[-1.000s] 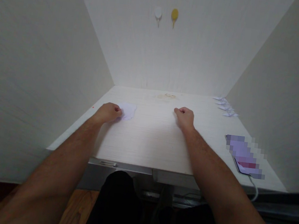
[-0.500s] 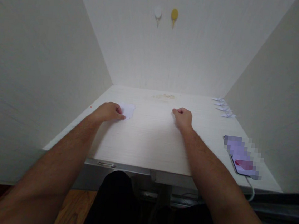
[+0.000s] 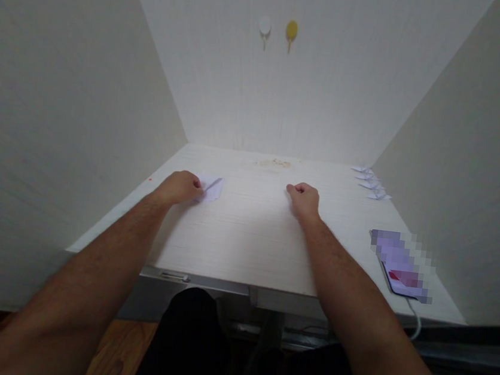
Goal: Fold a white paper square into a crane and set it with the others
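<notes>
At the left of the white desk lies a small stack of white paper sheets (image 3: 214,194). My left hand (image 3: 181,187) is closed at the stack's left side, with a lifted sheet of paper (image 3: 212,184) pinched between thumb and fingers. The sheet's edge tilts up off the others; its near corner is hidden by my fingers. Across the desk, my right hand (image 3: 306,200) rests on the surface with fingers curled in and thumb against them. Nothing shows in it.
Several folded white paper pieces (image 3: 370,182) sit in a row at the back right. A phone (image 3: 397,264), partly blurred out, lies at the right with a white cable (image 3: 415,327). A white hook (image 3: 264,26) and a yellow hook (image 3: 291,31) hang on the back wall.
The top sheet at my left hand has been raised, its edge now standing above the stack. My right hand has barely moved. The whole view has shifted slightly.
</notes>
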The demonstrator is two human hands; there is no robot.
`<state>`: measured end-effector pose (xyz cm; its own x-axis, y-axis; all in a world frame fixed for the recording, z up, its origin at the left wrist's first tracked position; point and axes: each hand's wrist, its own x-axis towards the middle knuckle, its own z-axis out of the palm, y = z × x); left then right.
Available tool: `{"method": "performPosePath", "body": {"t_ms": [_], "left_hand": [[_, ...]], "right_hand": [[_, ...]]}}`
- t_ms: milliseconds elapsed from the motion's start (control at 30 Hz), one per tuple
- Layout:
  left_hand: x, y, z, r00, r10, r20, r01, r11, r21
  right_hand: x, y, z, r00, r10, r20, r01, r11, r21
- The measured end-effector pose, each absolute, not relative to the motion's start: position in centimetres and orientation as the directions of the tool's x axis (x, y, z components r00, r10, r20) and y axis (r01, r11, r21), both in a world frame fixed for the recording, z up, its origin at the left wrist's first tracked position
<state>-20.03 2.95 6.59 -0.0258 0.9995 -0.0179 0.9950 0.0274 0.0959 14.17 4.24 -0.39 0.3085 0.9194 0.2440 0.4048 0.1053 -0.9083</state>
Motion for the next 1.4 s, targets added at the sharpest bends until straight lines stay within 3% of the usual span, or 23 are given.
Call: {"method": "performPosePath", "body": {"t_ms": [300,433,733,800,867,967,1067,1133,1233,1400], "left_hand": [[-19.1,1.4,7.9,-0.196,0.965,0.175,0.981,0.19,0.051],[-18.8,0.8,8.6,-0.189,0.939,0.286,0.982,0.173,0.081],[-19.7,1.0,8.0,-0.12,0.924,0.364,0.99,0.084,0.112],[-19.5,1.1,8.2,-0.106,0.91,0.4,0.988,0.053,0.142],[-18.5,1.5,8.6,-0.129,0.901,0.414,0.967,0.021,0.255],[-15.3,2.5,9.1,-0.294,0.882,0.368,0.768,-0.011,0.641],[-11.1,3.5,8.8,-0.327,0.921,0.213,0.35,-0.091,0.932],[-8.5,4.0,8.1,-0.215,0.967,0.135,0.088,-0.119,0.989],[-5.5,4.5,6.3,-0.119,0.992,0.039,-0.088,-0.05,0.995],[-3.6,4.7,3.3,-0.07,0.996,-0.057,-0.204,0.041,0.978]], "right_hand": [[14.1,4.1,-0.1,0.308,0.92,0.242,0.41,0.101,-0.906],[14.1,4.1,-0.3,0.307,0.92,0.243,0.402,0.105,-0.909],[14.2,4.2,-0.4,0.297,0.923,0.245,0.417,0.105,-0.903],[14.2,4.3,-0.5,0.296,0.924,0.24,0.408,0.105,-0.907],[14.2,4.3,-0.5,0.298,0.925,0.235,0.397,0.104,-0.912],[14.1,4.2,-0.2,0.312,0.924,0.221,0.353,0.103,-0.93],[14.0,4.0,0.4,0.276,0.944,0.178,0.188,0.128,-0.974],[14.0,4.0,0.7,0.208,0.972,0.111,0.019,0.109,-0.994],[14.2,4.1,0.9,0.088,0.992,0.091,-0.165,0.105,-0.981],[15.0,4.5,0.9,0.118,0.983,0.14,-0.071,0.149,-0.986]]}}
